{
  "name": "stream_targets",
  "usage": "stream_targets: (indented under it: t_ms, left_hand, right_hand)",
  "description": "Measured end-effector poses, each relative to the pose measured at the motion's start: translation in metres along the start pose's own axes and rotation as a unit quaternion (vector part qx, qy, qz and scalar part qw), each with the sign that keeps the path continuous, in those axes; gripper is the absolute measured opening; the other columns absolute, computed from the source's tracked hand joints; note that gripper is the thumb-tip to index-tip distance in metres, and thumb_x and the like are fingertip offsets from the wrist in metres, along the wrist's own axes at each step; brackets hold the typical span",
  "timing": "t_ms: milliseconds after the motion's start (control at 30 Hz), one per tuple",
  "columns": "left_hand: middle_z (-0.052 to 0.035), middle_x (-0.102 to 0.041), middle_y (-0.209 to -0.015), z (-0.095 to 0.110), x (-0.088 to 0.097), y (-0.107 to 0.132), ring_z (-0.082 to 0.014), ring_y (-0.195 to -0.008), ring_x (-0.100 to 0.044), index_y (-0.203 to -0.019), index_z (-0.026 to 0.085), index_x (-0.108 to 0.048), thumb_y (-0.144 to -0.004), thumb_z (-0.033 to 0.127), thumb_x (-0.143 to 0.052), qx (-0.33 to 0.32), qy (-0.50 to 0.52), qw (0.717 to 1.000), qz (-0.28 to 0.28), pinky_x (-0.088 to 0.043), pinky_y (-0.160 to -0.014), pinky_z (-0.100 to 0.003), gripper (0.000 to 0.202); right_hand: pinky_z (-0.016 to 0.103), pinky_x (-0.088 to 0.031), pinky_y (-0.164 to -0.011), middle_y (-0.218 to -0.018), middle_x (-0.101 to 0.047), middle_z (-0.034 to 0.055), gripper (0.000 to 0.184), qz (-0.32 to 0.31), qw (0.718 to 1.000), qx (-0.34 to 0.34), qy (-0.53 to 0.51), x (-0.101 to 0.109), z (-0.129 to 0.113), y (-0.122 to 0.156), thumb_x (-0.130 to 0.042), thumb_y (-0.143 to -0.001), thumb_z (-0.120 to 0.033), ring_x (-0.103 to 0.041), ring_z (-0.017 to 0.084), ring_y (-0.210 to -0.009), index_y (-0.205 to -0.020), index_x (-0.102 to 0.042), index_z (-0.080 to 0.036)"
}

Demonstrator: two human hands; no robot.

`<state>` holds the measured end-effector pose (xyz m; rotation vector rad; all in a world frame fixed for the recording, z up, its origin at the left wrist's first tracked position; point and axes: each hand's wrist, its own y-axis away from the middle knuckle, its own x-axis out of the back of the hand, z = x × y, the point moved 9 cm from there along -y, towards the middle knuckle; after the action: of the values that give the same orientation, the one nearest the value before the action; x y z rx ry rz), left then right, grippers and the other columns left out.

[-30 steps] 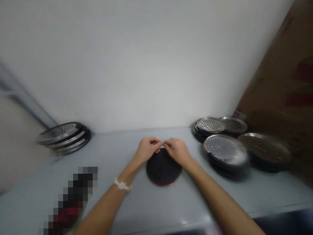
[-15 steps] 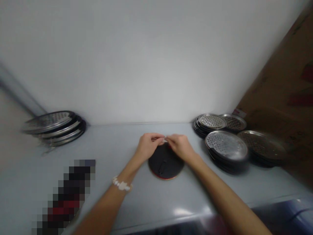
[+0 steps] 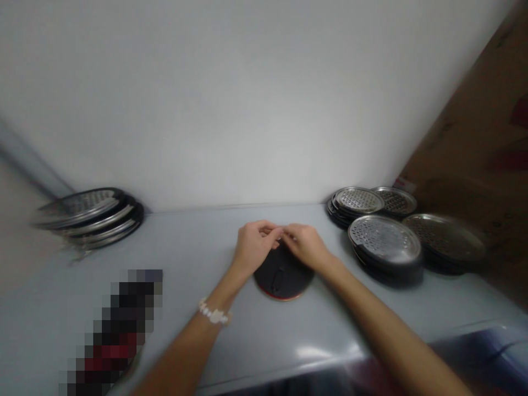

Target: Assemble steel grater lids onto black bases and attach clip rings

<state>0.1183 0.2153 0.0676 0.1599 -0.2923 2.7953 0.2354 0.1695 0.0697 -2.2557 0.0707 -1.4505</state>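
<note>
The left hand [image 3: 254, 246] and the right hand [image 3: 307, 246] are meeting fingertip to fingertip, each with its fingers curled in and pinched together; whatever is sitting between the tips is too small and blurred to tell. A black round disc [image 3: 282, 278] with a reddish rim is lying flat on the grey table [image 3: 193, 247], directly under and just behind both hands, which are covering its far edge. A white beaded bracelet [image 3: 214, 314] is circling the left wrist. Stacks of perforated metal trays [image 3: 383, 240] are sitting just beyond the right hand's outer side, and another tray stack [image 3: 91, 215] is resting well apart from the left hand.
</note>
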Motion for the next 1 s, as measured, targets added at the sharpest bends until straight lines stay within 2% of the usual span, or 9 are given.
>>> stream_targets:
  t_ms: [100, 267, 600, 1000]
  left_hand:
    - [-0.0018, -0.076, -0.064, -0.007, -0.003, -0.001, -0.0153, -0.055, -0.072, -0.074, 0.017, -0.079, -0.075, 0.016, -0.077, 0.02, 0.018, 1.0, -0.005, -0.057, -0.054, -0.02, 0.002]
    - [-0.0045, -0.08, -0.075, -0.022, -0.006, -0.006, -0.0181, -0.07, -0.078, -0.077, 0.015, -0.078, -0.076, 0.011, -0.074, 0.062, 0.072, 0.995, -0.006, -0.064, -0.073, -0.028, 0.006]
    - [-0.0049, -0.076, -0.064, -0.029, -0.009, -0.001, -0.0151, -0.053, -0.072, -0.078, 0.011, -0.072, -0.08, 0.015, -0.077, 0.102, 0.111, 0.989, -0.001, -0.064, -0.059, -0.025, 0.007]
    - [-0.0019, -0.073, -0.062, -0.024, -0.018, 0.004, -0.0149, -0.054, -0.073, -0.08, 0.014, -0.064, -0.079, 0.022, -0.082, 0.109, 0.168, 0.98, -0.006, -0.063, -0.061, -0.026, 0.02]
  right_hand:
    - [0.025, -0.042, -0.07, -0.085, -0.074, 0.0074, 0.019, -0.003, 1.0, 0.0, 0.018, -0.002, 0.001, 0.001, -0.053, -0.102, -0.016, -0.066, 0.018, -0.076, -0.092, -0.07, -0.016]
    - [0.025, -0.042, -0.073, -0.09, -0.073, 0.0092, 0.02, 0.003, 0.999, -0.005, 0.039, -0.001, 0.004, 0.001, -0.049, -0.105, -0.018, -0.067, 0.018, -0.081, -0.098, -0.068, -0.016]
    - [0.024, -0.038, -0.067, -0.081, -0.069, 0.0051, 0.018, -0.006, 0.999, 0.011, 0.042, -0.003, -0.001, 0.001, -0.052, -0.102, -0.014, -0.062, 0.015, -0.072, -0.091, -0.065, -0.017]
    - [0.025, -0.036, -0.064, -0.076, -0.066, 0.0035, 0.021, 0.019, 0.999, -0.009, 0.041, -0.001, -0.003, 0.002, -0.05, -0.096, -0.007, -0.058, 0.015, -0.067, -0.085, -0.064, -0.018]
